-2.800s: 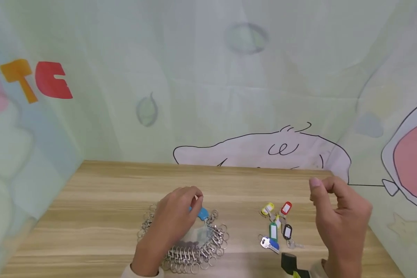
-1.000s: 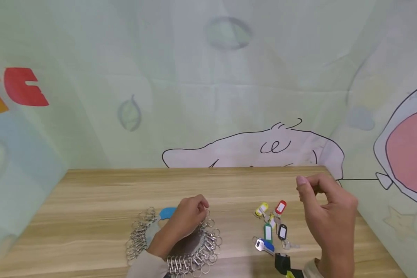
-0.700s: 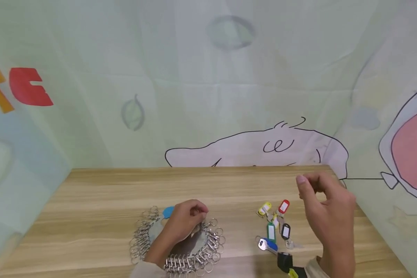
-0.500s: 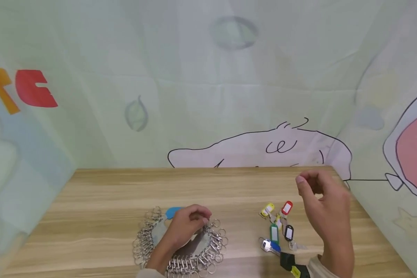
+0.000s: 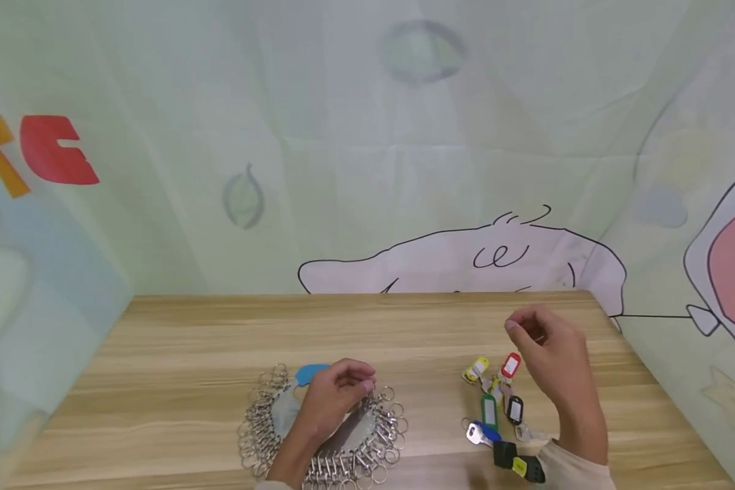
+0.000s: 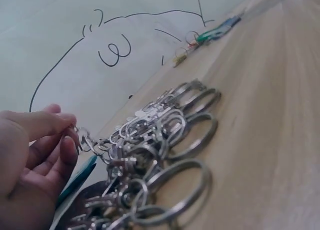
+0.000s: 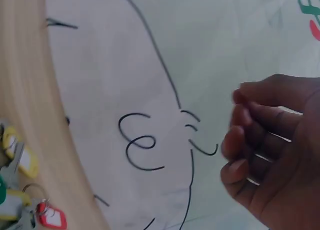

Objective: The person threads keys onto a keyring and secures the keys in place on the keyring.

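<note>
My left hand (image 5: 337,395) is over a round display of metal key rings with clasps (image 5: 327,468), which hang around the edge of a greyish disc (image 5: 284,412). In the left wrist view its thumb and index finger pinch a small metal clasp (image 6: 86,139) at the end of the row. A blue piece (image 5: 311,373) shows behind the hand at the disc's far edge. My right hand (image 5: 554,347) is raised above the table near several tagged keys. In the right wrist view the right hand's fingers (image 7: 240,135) are loosely curled, with nothing visible between them.
Keys with a yellow tag (image 5: 476,369), a red tag (image 5: 510,365), a green tag (image 5: 488,411), a black tag (image 5: 514,410) and a blue tag (image 5: 488,431) lie on the wooden table (image 5: 220,340). Printed cloth walls (image 5: 343,170) rise behind and at both sides.
My left hand has shifted from the disc's middle to its right-hand far edge. The right hand has moved left and closer to the tagged keys, its fingers loosening slightly.
</note>
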Demonstrator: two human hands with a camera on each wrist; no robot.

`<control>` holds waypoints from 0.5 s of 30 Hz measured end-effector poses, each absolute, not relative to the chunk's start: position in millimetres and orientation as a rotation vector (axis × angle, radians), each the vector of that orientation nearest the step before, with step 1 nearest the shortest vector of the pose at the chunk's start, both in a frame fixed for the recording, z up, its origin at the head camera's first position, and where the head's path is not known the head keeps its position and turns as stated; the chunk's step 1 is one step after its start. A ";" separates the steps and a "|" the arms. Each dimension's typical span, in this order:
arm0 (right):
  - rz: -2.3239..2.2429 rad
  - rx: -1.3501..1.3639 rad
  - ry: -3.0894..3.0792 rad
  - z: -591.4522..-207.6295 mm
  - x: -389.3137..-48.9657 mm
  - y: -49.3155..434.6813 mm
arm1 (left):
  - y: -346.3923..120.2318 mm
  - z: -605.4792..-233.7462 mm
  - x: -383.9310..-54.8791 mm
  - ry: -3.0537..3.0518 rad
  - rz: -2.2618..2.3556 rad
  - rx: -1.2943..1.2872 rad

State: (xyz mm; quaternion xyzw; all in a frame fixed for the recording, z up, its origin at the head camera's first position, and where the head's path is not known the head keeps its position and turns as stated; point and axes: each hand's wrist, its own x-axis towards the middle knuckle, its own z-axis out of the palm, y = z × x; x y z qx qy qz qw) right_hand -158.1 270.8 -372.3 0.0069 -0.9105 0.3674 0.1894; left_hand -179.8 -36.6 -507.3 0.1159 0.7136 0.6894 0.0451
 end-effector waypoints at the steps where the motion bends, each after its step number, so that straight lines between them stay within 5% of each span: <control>1: 1.011 0.029 -2.617 -374.9 -159.9 271.5 | -36.8 -507.0 -179.6 2.206 2.092 0.357; 15: 1.050 -0.041 -3.123 -417.7 -184.2 271.2 | -36.1 -503.1 -177.8 2.168 2.118 0.276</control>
